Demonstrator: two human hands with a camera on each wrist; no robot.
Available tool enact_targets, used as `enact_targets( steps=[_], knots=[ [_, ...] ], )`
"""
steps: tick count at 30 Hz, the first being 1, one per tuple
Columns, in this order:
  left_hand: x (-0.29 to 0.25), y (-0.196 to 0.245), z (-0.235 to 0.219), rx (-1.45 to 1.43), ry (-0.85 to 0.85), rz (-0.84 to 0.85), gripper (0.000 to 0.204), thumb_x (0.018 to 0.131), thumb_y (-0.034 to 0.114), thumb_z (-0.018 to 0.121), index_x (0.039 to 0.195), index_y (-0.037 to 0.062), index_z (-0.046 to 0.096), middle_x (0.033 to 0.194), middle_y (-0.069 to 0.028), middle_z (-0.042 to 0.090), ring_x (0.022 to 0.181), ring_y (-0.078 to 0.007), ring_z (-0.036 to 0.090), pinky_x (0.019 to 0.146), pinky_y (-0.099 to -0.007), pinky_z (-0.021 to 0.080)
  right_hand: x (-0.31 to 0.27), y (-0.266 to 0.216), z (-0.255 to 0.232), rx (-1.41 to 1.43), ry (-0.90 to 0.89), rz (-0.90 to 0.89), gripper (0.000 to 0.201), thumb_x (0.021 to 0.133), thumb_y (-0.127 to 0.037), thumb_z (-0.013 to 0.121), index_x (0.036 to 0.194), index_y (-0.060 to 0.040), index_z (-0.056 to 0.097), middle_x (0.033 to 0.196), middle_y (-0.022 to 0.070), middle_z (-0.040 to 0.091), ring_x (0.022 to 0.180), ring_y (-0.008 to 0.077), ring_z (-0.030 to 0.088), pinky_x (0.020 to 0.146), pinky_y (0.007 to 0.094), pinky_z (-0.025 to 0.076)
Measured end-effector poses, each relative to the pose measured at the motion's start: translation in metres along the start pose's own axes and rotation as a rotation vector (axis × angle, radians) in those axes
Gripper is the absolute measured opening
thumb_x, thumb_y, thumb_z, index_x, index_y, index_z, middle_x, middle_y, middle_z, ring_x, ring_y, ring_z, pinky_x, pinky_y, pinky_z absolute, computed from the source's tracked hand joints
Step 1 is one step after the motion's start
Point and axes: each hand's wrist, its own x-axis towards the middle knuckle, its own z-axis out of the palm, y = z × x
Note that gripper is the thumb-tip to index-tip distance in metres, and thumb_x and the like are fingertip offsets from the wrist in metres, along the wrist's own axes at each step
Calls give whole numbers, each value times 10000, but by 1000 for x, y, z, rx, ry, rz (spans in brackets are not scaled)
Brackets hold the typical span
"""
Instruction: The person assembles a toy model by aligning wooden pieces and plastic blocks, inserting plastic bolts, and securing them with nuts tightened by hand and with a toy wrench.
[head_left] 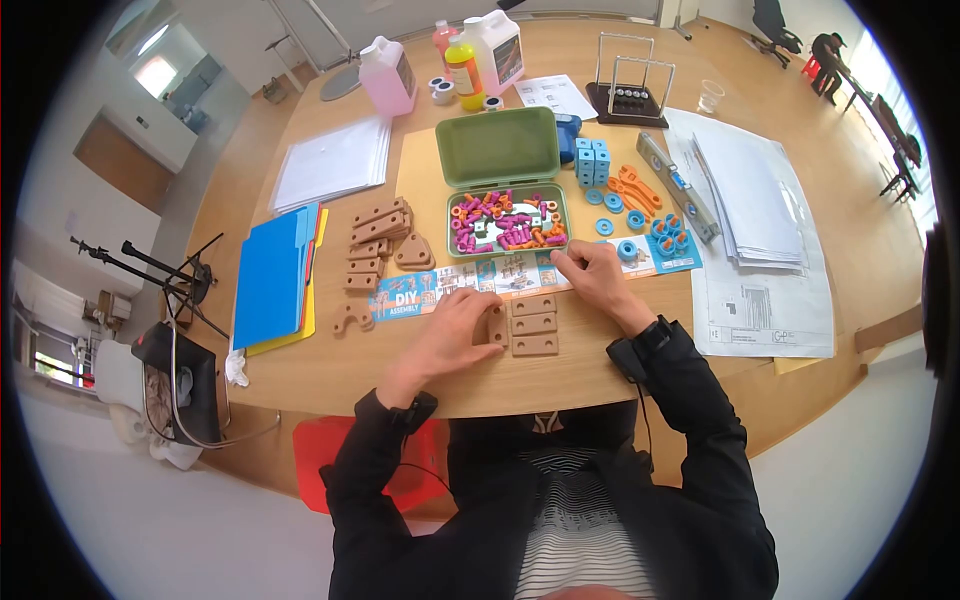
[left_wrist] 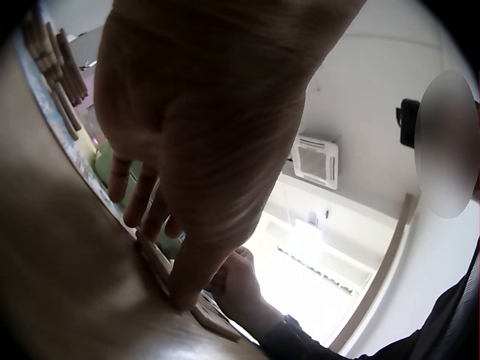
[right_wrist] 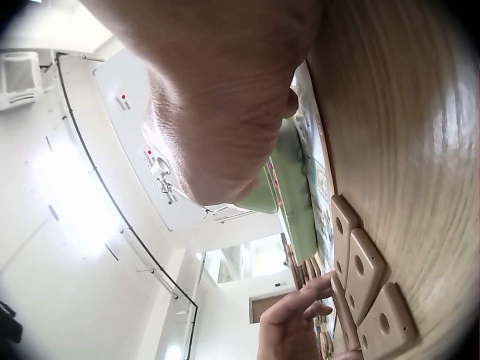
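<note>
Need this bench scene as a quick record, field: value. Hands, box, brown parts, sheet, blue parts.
left hand: pinches a brown piece by its ends, fingers and thumb
right hand: near the box's front right corner; grip can't be told
brown plates: three, one behind another, just right of the pinched piece
green box: lid open; magenta and orange parts inside
printed sheet: reads "DIY ASSEMBLY"
blue blocks: right of the box
blue rings: in front of the blocks
</note>
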Motion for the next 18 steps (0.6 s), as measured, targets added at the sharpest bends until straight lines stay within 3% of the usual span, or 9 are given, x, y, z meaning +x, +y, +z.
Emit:
enact_targets(
  steps=[8, 10, 17, 18],
  knots=[
    [3, 3, 3, -3, -7, -3, 661, 734, 153, 941, 1313, 71, 634, 1302, -115, 667, 1243, -343, 585, 1083, -446, 489, 0, -2, 0, 6, -9, 0, 400, 988, -177, 743, 710, 39, 552, 548, 117, 452, 494, 174, 406, 494, 367, 357],
    [3, 1, 4, 18, 2, 14, 682, 729, 159, 945, 1326, 70, 627, 1307, -117, 666, 1252, -346, 581, 1082, -450, 489, 0, -1, 2, 29, 18, -10, 428, 978, -154, 757, 679, 28, 511, 544, 59, 401, 525, 101, 357, 486, 348, 293],
    [3, 1, 2, 40, 44, 66, 693, 739, 180, 945, 1342, 64, 625, 1353, -126, 659, 1279, -350, 578, 1090, -457, 484, 0, -1, 1, 31, 11, -4, 422, 978, -150, 757, 681, 26, 514, 554, 58, 412, 536, 104, 370, 498, 350, 299],
    [3, -1, -2, 51, 114, 80, 643, 757, 186, 938, 1315, 58, 644, 1337, -133, 671, 1275, -354, 588, 1090, -450, 485, 0, -2, 1, 14, 12, -16, 403, 980, -157, 749, 694, 31, 536, 554, 87, 439, 518, 142, 391, 498, 361, 325]
  ],
)
